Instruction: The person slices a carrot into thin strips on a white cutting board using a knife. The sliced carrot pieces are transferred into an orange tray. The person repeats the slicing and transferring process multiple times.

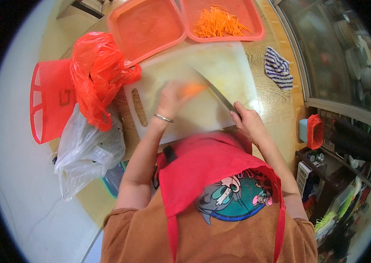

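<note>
My left hand (pixel 170 97), blurred by motion, holds a piece of carrot (pixel 192 88) over the middle of a white plastic cutting board (pixel 201 113). A bracelet circles that wrist. In my right hand (pixel 248 120) is the handle of a kitchen knife (pixel 218 93). Its blade points away and to the left across the board, its tip close beyond the carrot; whether blade and carrot touch cannot be made out. Cut carrot strips (pixel 220 23) lie heaped in a pink plastic tray (pixel 256 31) beyond the board's far edge.
Another pink tray (pixel 146 29) stands at the far left. Left of the board are a red plastic bag (pixel 96 75), a clear plastic bag (pixel 87 151) and a red bag (pixel 52 98) behind. At right lie a striped cloth (pixel 277 69) and a glass-fronted cabinet (pixel 339 46).
</note>
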Demonstrator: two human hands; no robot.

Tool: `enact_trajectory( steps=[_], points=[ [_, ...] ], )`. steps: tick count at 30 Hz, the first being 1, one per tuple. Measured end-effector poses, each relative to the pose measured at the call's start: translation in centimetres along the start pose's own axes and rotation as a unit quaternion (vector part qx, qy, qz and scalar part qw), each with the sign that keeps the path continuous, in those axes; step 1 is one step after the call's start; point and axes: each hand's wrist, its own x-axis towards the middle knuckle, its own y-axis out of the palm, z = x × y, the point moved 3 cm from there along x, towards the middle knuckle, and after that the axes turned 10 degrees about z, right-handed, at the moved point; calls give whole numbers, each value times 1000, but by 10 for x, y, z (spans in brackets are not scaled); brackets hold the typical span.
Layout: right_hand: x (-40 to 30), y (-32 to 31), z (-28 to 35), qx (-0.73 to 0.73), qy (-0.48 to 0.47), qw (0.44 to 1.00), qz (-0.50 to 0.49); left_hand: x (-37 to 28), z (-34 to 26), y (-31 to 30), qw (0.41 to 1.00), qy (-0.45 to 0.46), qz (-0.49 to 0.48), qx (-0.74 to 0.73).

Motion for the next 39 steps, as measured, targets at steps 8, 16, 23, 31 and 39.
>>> enact_trajectory(
  steps=[8,16,23,31,39],
  points=[
    [4,3,-7,-35,-30,999,-5,-11,-23,2,974,107,-137,144],
    [-1,-3,15,-91,-55,994,-4,-28,-19,33,955,82,-191,213],
    [-16,-29,47,-181,-59,979,77,-24,-18,37,954,80,-186,222],
    [-17,-33,64,-231,-46,966,104,-22,-22,34,957,107,-221,155],
    [0,-28,60,-248,-48,960,119,-26,-10,39,966,82,-209,132]
  ],
)
